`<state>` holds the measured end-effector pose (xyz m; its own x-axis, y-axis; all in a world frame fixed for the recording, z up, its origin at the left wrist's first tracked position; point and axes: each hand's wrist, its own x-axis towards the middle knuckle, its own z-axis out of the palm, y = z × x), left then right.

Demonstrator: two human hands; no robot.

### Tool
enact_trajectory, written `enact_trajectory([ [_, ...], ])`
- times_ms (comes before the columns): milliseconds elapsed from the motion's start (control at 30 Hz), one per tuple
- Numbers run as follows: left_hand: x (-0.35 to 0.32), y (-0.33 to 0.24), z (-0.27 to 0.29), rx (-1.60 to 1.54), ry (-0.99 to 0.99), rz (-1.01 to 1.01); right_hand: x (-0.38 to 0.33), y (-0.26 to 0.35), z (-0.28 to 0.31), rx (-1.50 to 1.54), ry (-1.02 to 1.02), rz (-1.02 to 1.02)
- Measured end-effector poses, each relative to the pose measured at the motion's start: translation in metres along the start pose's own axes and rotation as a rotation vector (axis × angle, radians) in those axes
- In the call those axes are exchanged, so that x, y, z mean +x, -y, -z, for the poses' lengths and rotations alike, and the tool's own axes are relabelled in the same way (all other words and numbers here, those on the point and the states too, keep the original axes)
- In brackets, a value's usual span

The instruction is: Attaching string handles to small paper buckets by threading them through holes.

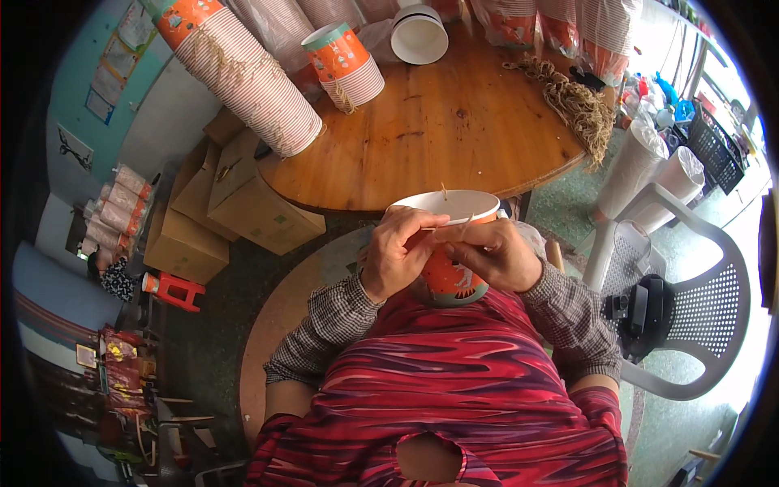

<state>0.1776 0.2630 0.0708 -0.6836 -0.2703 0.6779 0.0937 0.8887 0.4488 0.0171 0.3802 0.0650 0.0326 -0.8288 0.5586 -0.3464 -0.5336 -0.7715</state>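
An orange paper bucket (454, 280) with a white inside stands in my lap, mouth up, against the table's near edge. A short end of twine (445, 195) pokes up at its far rim. My left hand (400, 253) is closed at the near left of the rim, thumb and fingers pinched against the bucket. Opposite it, my right hand (497, 253) pinches at the near right rim, where a thin light strand shows between the fingers. The fingertips of both hands almost meet, and what lies between them is partly hidden.
On the wooden table (438, 122) lie a tall leaning stack of paper buckets (243, 85), a shorter stack (345, 69), white-lined buckets (419, 36) and a twine bundle (572, 101). Cardboard boxes (243, 191) stand at left, a grey plastic chair (706, 300) at right.
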Motion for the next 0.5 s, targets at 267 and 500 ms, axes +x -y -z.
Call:
enact_trajectory([
  [267,0.001,0.001,0.005,-0.002,0.0,0.104,0.019,0.005,0.001,0.157,-0.014,-0.071],
  [500,0.002,0.005,0.002,0.028,-0.04,0.023,0.016,0.001,0.015,-0.024,0.016,-0.083],
])
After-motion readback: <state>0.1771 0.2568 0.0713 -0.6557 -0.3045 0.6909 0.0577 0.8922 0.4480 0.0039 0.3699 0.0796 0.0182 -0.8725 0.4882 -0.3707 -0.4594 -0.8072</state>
